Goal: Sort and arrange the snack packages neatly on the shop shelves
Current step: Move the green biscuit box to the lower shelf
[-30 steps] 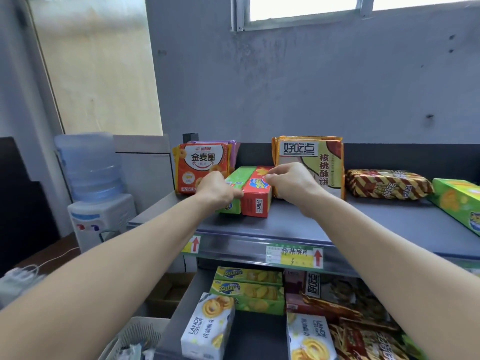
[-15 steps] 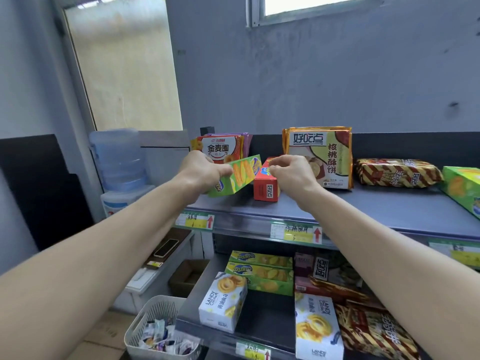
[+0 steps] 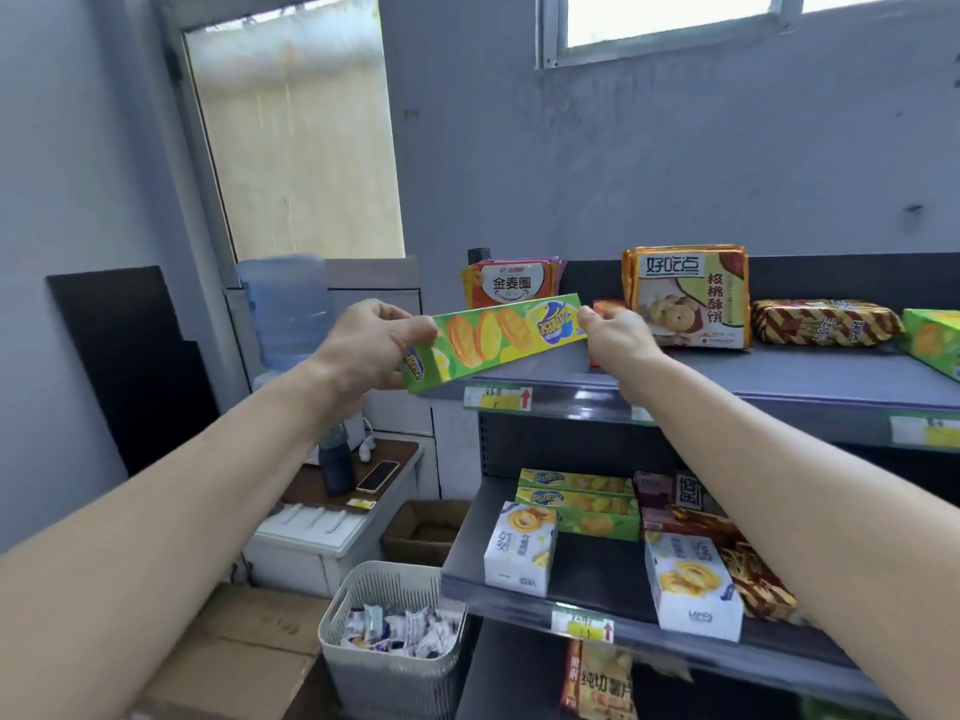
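Item: green biscuit box [image 3: 498,337], long and narrow, printed with round yellow biscuits and a blue logo. Location: held in the air in front of the left end of the top shelf [image 3: 779,379], clear of its surface, tilted with the left end lower. Left hand [image 3: 371,345]: thumb on top and fingers curled underneath, gripping the box's left end. Right hand [image 3: 615,340]: fingers curled, thumb and forefinger pinching the box's right end; whether it also touches the red box [image 3: 607,306] just behind it cannot be told. Top shelf, left to right: orange packets [image 3: 511,285] upright against the back panel; the red box, mostly hidden by the right hand; a stack of walnut biscuit packets [image 3: 688,298] standing upright; a red-and-gold striped packet [image 3: 826,322] lying flat; another green box [image 3: 932,343] at the frame edge. Second shelf [image 3: 587,574]: two green boxes [image 3: 576,504] stacked at the back; a white biscuit box [image 3: 519,550] in front of them; a second white box [image 3: 693,584] further right; striped packets [image 3: 753,579] beside it. Floor, left of the shelving: a pale basket [image 3: 395,636] holding small wrapped sweets, next to cardboard cartons [image 3: 244,646]. Side table: phone [image 3: 377,476], dark bottle [image 3: 336,462]; water dispenser [image 3: 283,309] behind.
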Demonstrator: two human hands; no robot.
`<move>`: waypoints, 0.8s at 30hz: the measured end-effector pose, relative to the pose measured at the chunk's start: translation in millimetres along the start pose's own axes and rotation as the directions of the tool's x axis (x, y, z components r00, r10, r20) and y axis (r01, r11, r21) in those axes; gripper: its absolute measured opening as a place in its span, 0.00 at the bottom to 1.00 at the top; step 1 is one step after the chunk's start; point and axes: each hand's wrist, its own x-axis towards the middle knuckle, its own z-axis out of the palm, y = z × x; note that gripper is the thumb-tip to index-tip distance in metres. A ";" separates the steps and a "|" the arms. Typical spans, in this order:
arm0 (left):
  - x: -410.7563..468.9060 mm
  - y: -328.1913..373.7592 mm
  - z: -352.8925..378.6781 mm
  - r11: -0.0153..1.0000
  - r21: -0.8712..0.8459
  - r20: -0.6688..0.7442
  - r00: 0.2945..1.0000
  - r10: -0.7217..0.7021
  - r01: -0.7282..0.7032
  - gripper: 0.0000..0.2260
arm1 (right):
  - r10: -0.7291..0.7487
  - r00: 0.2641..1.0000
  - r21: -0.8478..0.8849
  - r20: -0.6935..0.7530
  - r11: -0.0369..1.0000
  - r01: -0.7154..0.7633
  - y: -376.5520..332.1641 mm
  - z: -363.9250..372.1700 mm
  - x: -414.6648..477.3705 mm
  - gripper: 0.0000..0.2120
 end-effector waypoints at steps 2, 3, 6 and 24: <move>-12.7 -7.8 -15.6 0.999 -0.044 0.059 0.998 -0.006 0.008 0.09 | 0.065 0.998 0.064 -0.005 0.996 -0.065 2.4 4.9 -16.9 0.25; -18.1 -11.9 -21.8 0.998 -0.065 0.091 0.996 -0.008 0.014 0.11 | 0.090 0.996 0.101 -0.004 0.991 -0.090 3.7 6.4 -25.3 0.24; -30.7 -23.5 -34.2 0.994 -0.097 0.176 0.984 -0.026 0.043 0.12 | 0.134 0.991 0.146 -0.029 0.981 -0.129 8.8 7.5 -46.6 0.20; -66.3 -127.0 28.4 0.880 -0.231 0.356 0.877 -0.322 0.416 0.10 | 0.508 0.858 0.048 -0.070 0.861 -0.506 107.8 -7.0 -131.7 0.17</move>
